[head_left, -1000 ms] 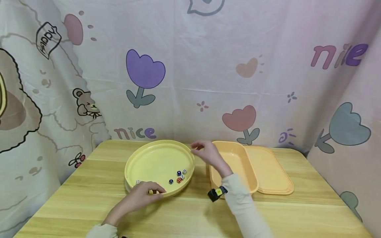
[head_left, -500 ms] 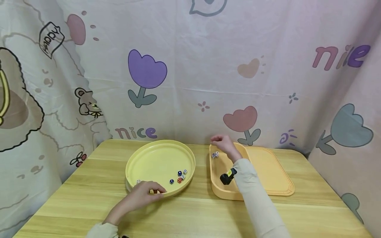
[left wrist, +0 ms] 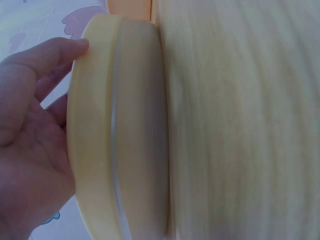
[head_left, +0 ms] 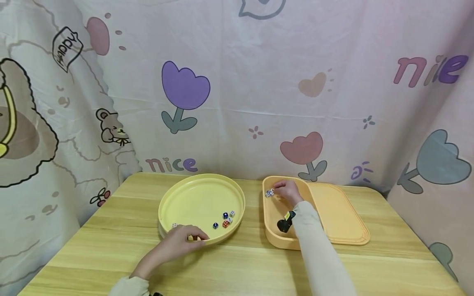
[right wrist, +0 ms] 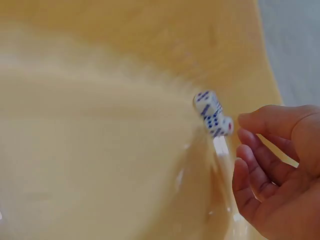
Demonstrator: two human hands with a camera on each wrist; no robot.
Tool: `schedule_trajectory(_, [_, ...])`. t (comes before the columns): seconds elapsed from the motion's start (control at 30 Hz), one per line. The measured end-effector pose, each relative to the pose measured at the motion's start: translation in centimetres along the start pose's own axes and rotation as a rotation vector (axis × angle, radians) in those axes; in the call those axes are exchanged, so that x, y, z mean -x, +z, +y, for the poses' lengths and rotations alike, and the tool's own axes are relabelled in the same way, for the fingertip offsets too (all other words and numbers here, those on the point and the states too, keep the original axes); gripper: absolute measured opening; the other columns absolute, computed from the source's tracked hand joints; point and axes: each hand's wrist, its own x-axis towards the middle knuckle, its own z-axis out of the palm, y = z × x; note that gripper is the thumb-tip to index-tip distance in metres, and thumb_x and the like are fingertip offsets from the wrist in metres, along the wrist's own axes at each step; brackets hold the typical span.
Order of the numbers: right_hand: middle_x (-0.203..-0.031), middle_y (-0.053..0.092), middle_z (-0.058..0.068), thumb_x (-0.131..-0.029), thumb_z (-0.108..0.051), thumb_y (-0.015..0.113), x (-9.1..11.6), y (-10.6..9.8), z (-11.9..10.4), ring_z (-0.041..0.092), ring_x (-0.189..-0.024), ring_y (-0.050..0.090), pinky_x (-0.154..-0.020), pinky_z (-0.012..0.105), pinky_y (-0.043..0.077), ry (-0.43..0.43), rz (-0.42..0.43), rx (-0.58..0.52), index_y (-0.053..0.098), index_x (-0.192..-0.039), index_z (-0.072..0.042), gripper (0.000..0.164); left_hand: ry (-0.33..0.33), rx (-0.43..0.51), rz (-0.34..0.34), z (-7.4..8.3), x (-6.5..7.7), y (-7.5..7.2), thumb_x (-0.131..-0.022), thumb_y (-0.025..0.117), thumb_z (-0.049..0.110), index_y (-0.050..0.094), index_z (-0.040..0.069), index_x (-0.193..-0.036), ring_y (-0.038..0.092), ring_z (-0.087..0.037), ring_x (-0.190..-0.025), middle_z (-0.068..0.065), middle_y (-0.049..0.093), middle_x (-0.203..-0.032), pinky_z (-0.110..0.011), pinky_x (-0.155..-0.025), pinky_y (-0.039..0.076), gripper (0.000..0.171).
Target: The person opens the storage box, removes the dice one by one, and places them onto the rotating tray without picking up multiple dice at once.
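My left hand (head_left: pixel 183 241) grips the near rim of a round yellow tray (head_left: pixel 201 176), thumb outside and fingers over the edge. In the left wrist view the tray's side wall (left wrist: pixel 92 135) fills the space beside the palm. Blue dice (head_left: pixel 225 215), a red die (head_left: pixel 225 224) and white dice (head_left: pixel 232 213) lie at the tray's right; another white die (head_left: pixel 174 225) is near the left hand. My right hand (head_left: pixel 288 191) is low inside an orange box (head_left: pixel 281 245). Its loosely curved fingers are right beside clustered white dice (right wrist: pixel 210 112) in the far left corner, nothing visible between thumb and fingers.
An orange lid (head_left: pixel 340 213) lies flat on the wooden table (head_left: pixel 222 271), to the right of the box. A strip of table separates tray and box. A printed curtain (head_left: pixel 237 94) hangs behind the table.
My right hand has moved right from the tray's rim, over the box, then down beside the dice in its corner. The left hand has stayed on the tray's rim.
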Motion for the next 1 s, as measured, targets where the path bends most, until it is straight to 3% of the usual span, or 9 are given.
schedule_trajectory(0.3, [-0.082, 0.068, 0.014, -0.071, 0.012, 0.069, 0.09, 0.14, 0.78, 0.01, -0.062, 0.048, -0.054, 0.019, 0.037, -0.04, -0.019, 0.062, 0.068, -0.092, 0.015, 0.021, 0.003, -0.007, -0.003, -0.01, -0.02, 0.0, -0.089, 0.07, 0.023, 0.075, 0.017, -0.096, 0.054, 0.0, -0.079, 0.015, 0.066, -0.088, -0.025, -0.068, 0.043, 0.011])
schedule_trajectory(0.67, [-0.081, 0.068, 0.012, -0.068, 0.009, 0.074, -0.03, 0.6, 0.77, 0.018, -0.075, 0.055, -0.062, 0.022, 0.041, -0.029, 0.006, 0.134, 0.069, -0.086, 0.013, 0.019, -0.005, 0.002, -0.007, 0.12, 0.06, -0.02, -0.089, 0.07, 0.024, 0.075, 0.018, -0.096, 0.054, -0.001, -0.078, 0.014, 0.066, -0.088, -0.025, -0.067, 0.042, 0.011])
schedule_trajectory(1.0, [-0.085, 0.068, 0.012, -0.071, 0.007, 0.075, -0.33, 0.75, 0.6, 0.022, -0.079, 0.056, -0.062, 0.023, 0.041, 0.009, 0.008, 0.183, 0.069, -0.08, 0.008, 0.01, -0.009, 0.002, -0.013, 0.05, 0.01, 0.07, -0.089, 0.07, 0.026, 0.075, 0.018, -0.097, 0.053, -0.001, -0.078, 0.014, 0.066, -0.088, -0.025, -0.066, 0.042, 0.012])
